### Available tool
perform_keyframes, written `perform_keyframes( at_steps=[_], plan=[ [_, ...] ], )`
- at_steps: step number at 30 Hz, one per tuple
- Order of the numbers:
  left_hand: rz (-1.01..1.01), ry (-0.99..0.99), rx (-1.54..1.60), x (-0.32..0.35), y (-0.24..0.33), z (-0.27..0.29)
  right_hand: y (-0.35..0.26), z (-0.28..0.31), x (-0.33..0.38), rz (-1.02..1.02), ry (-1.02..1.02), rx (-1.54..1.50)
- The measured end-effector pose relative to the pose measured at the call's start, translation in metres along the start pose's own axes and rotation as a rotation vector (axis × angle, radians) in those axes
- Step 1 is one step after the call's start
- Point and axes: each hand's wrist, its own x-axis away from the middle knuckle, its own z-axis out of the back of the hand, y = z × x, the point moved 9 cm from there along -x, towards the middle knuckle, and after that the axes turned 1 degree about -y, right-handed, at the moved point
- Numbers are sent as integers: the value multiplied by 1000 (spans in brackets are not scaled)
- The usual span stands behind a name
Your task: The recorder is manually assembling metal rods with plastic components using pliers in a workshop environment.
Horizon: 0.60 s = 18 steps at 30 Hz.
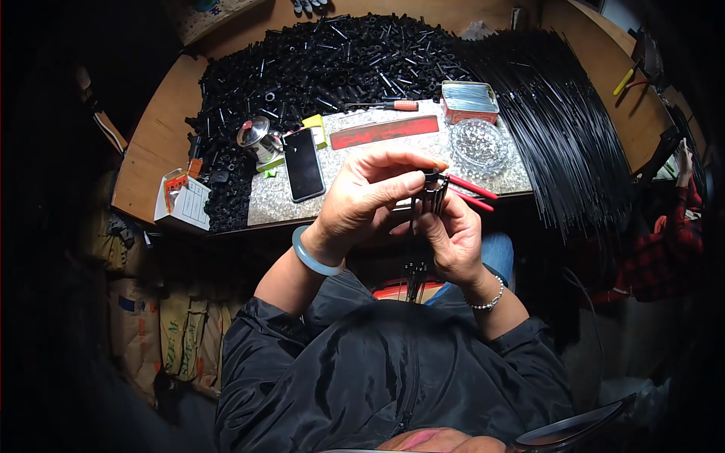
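Observation:
Both hands are raised in front of my chest, at the near edge of the table, closed on a small bundle of thin black rods (430, 200). My left hand (362, 198) pinches its upper end between thumb and fingers. Lower down and on the right side, my right hand (458, 238) grips the same bundle. The lower rod ends (414, 273) hang over my lap. Just past the right fingers, red-handled pliers (474, 194) show only their handles; their jaws are hidden.
A black phone (304, 166), a red strip (385, 132) and a screwdriver (405, 106) lie on the table. A clear dish (479, 146) and a box of thin strips (468, 100) stand right. Beyond is a heap of black parts (302, 68); long black rods (559, 121) overhang the edge.

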Motion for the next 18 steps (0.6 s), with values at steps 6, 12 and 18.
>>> perform_keyframes(
  at_steps=[6, 12, 18],
  plan=[
    [-33, -2, -55, 0, -1, 4, -2, -1, -1, 7, 3, 40],
    [-69, 2, -165, 3, 4, -3, -2, -1, -1, 13, 25, -8],
    [-54, 34, -243, 6, 3, 6, 0, -3, 0, 43, 7, -17]
  ],
)
